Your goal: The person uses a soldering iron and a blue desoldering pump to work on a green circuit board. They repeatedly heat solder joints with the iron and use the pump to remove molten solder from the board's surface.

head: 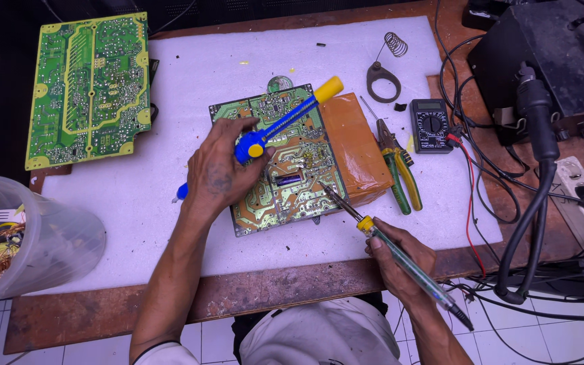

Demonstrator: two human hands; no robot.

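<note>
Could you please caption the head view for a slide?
Left hand holds desoldering pump, right hand soldering iron over circuit board.

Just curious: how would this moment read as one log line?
left hand: holds blue desoldering pump | right hand: holds soldering iron, tip on circuit board

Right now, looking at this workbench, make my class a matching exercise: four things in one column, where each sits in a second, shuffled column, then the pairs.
Things:
1. desoldering pump
2. soldering iron
3. large green board
4. multimeter

Places:
A. far left of the white mat, untouched
B. in the right hand, tip on the middle board
C. right of the pliers, by the red lead
D. in the left hand, lying across the middle board

Pairs: 1-D, 2-B, 3-A, 4-C
</note>
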